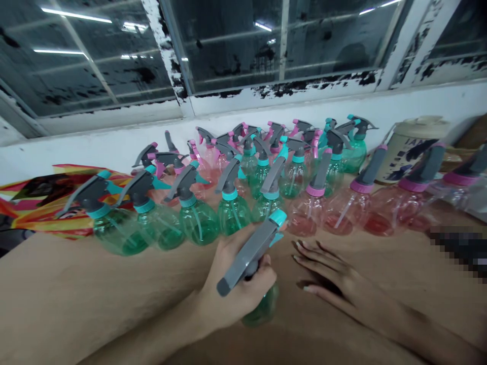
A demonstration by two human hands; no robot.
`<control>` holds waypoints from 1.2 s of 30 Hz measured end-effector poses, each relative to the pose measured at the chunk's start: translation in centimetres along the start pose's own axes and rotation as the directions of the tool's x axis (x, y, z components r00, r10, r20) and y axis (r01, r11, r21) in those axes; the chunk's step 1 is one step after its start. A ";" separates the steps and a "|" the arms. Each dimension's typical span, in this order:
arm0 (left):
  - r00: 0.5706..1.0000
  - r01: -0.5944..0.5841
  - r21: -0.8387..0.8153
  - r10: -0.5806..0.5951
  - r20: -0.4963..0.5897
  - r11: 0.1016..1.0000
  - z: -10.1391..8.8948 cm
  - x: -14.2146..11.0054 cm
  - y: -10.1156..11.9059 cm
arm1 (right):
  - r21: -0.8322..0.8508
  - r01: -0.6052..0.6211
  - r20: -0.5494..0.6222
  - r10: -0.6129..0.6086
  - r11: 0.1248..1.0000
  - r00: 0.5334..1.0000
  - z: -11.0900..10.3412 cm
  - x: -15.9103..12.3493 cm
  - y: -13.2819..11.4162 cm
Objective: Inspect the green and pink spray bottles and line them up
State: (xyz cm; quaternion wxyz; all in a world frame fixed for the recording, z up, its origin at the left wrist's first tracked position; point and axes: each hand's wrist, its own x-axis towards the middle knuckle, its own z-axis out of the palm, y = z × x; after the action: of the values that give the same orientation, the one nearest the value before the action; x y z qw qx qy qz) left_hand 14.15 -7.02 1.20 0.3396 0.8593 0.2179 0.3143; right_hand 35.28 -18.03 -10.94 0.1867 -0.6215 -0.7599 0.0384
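My left hand is wrapped round the neck of a green spray bottle with a grey and turquoise trigger head. Its nozzle points up and to the right, and my hand hides most of the bottle's body. To the right of it, my right hand rests low over the table, fingers stretched out and holding nothing. Just beyond both hands runs a front row of spray bottles: green ones with turquoise collars on the left, pink ones with pink collars on the right.
Behind the front row crowd several more pink and green spray bottles. A colourful plastic bag lies at the left. On the right stand a beige printed jug and a dark pixelated object. A white wall with windows closes off the back.
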 end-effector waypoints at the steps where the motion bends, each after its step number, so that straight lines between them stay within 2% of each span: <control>1: 1.000 0.003 0.014 -0.003 -0.014 1.000 0.1 0.0 0.0 | -0.005 0.005 0.005 -0.005 1.000 1.000 0.0 0.0 0.0; 5: 0.999 0.028 0.049 -0.026 -0.028 0.998 0.2 -0.1 0.1 | -0.021 0.008 0.007 -0.008 1.000 1.000 0.0 0.0 0.1; 12: 0.999 0.045 -0.013 -0.046 -0.013 0.999 -0.1 0.1 0.6 | 0.013 0.015 -0.012 -0.015 1.000 1.000 0.0 -0.1 0.1; 20: 0.999 -0.038 0.005 0.038 0.033 0.999 -0.4 0.1 0.2 | 0.012 0.019 -0.016 -0.019 1.000 1.000 0.1 0.0 0.1; 25: 0.996 -0.091 0.002 0.091 -0.004 0.996 -0.4 0.3 0.5 | 0.027 0.011 -0.024 -0.010 1.000 1.000 0.3 -0.1 0.2; 30: 0.993 -0.118 0.018 0.118 0.005 0.993 -0.5 0.1 0.3 | 0.026 0.018 -0.025 -0.017 1.000 1.000 0.3 -0.2 0.3; 36: 0.998 -0.052 0.032 0.051 0.025 0.998 -0.6 -0.4 0.0 | 0.011 0.017 -0.016 -0.017 1.000 1.000 0.0 -0.1 0.1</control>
State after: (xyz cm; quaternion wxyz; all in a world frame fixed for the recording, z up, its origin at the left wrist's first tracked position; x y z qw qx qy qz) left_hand 13.45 -7.06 1.39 0.3197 0.8738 0.1966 0.3091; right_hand 35.36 -18.07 -10.99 0.1968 -0.6142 -0.7634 0.0360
